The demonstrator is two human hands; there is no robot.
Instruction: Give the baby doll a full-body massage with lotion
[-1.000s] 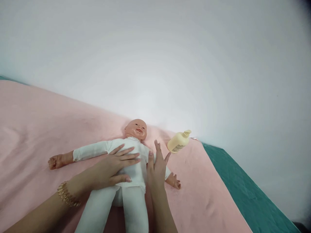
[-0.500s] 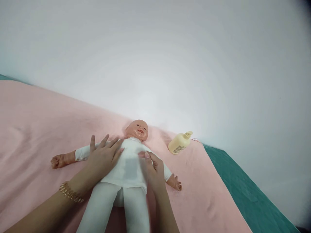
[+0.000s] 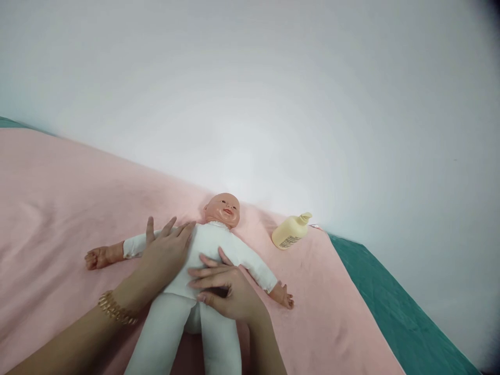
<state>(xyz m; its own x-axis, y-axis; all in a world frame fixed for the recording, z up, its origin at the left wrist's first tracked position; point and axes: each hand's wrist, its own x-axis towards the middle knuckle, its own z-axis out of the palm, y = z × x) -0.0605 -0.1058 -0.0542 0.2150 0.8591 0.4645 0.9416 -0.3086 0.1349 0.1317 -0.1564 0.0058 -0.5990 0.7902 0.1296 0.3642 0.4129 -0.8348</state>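
Doll (image 3: 209,240) with white cloth body and smooth pinkish head, face up on soft pink cloth (image 3: 324,312)

Head view: the person's left hand (image 3: 167,255) lies palm down, fingers spread over the doll's side and one sleeve, gripping nothing. The right hand (image 3: 230,291) arches across the lower torso, fingers parted and slightly bent, holding nothing; whether every fingertip touches is unclear. A gold coiled bracelet (image 3: 111,310) circles the left wrist. Near the doll's head stands a pale yellow pump bottle (image 3: 289,232).

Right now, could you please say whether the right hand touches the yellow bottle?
Apart: the head view shows the doll's arm and pink cloth between the right hand and bottle.
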